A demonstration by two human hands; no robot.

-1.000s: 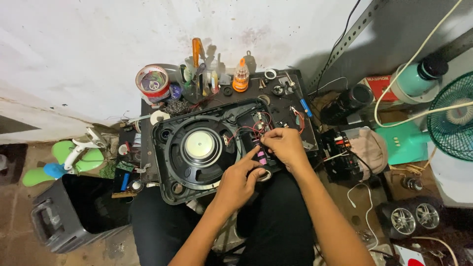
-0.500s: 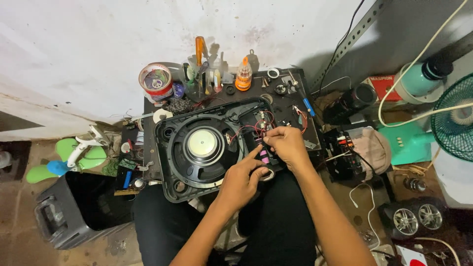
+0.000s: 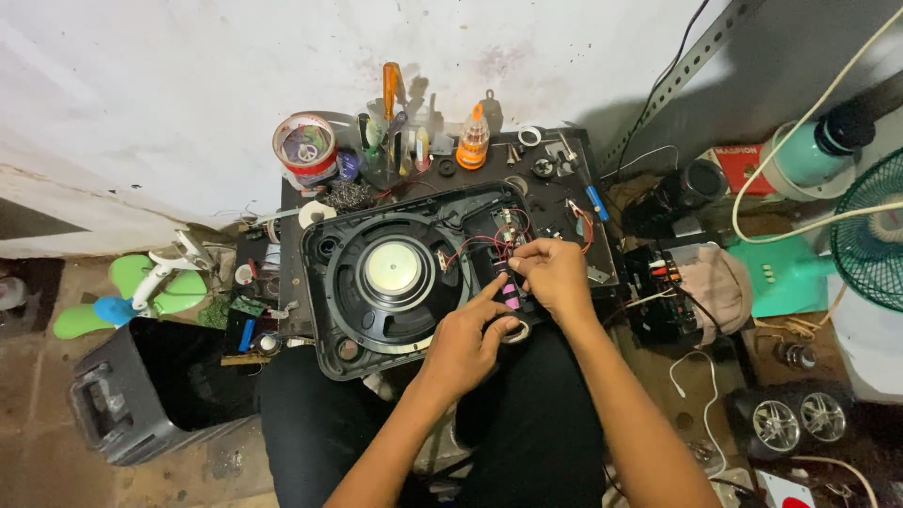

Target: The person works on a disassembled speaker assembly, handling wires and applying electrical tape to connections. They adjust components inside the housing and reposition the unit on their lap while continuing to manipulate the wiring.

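Note:
A black speaker panel (image 3: 329, 282) with a round speaker cone (image 3: 393, 271) lies across my lap and the small black table (image 3: 555, 198). Red and black wires (image 3: 470, 246) run from the cone to a small circuit part with a pink piece (image 3: 509, 293) at the panel's right side. My left hand (image 3: 467, 341) rests on the panel's lower right, forefinger stretched toward the pink piece. My right hand (image 3: 557, 276) is bent over the same spot, fingertips pinched on the small part by the wires. What exactly the fingertips hold is too small to tell.
At the table's back stand a tape roll (image 3: 306, 148), an orange-handled screwdriver (image 3: 390, 89) and an orange bottle (image 3: 472, 146). A black speaker box (image 3: 141, 395) sits at lower left, a green fan (image 3: 870, 240) at right, two small speakers (image 3: 800, 423) at lower right.
Both hands stay at the panel's right side with only small finger movements. The view has shifted slightly.

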